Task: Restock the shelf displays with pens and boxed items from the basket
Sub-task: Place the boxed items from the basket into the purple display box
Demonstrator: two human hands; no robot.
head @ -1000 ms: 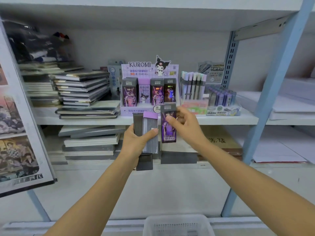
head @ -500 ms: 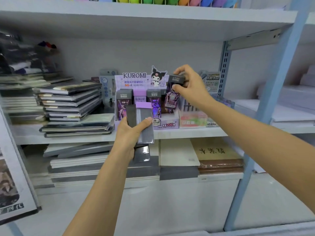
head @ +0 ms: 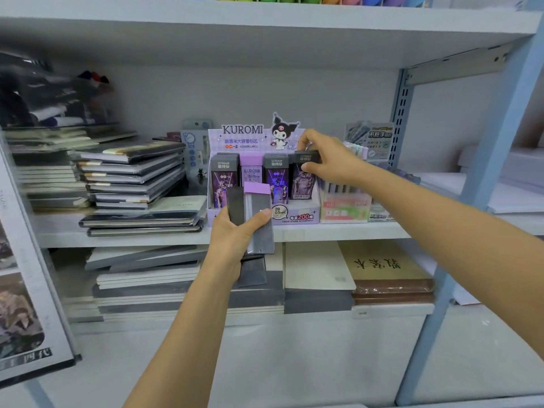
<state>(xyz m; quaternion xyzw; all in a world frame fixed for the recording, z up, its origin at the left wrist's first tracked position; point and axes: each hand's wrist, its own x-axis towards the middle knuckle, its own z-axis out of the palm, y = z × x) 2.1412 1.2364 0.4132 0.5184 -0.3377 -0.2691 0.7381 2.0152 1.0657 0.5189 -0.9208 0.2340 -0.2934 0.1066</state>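
A purple Kuromi display box stands on the middle shelf, with several upright lead cases in a row inside. My right hand pinches the grey top of a dark purple lead case sitting at the right end of that row. In front of the display, my left hand grips a small stack of cases: a dark one and one with a lilac cap, backs toward me. The basket is out of view.
Stacked notebooks fill the shelf's left side and the shelf below. A pastel pen display sits right of the Kuromi box. A blue upright post stands at the right. A poster board leans at the left.
My right hand carried the purple case up from the left hand's stack and lowered it into the right end of the display row. The view tilted upward, losing the basket.
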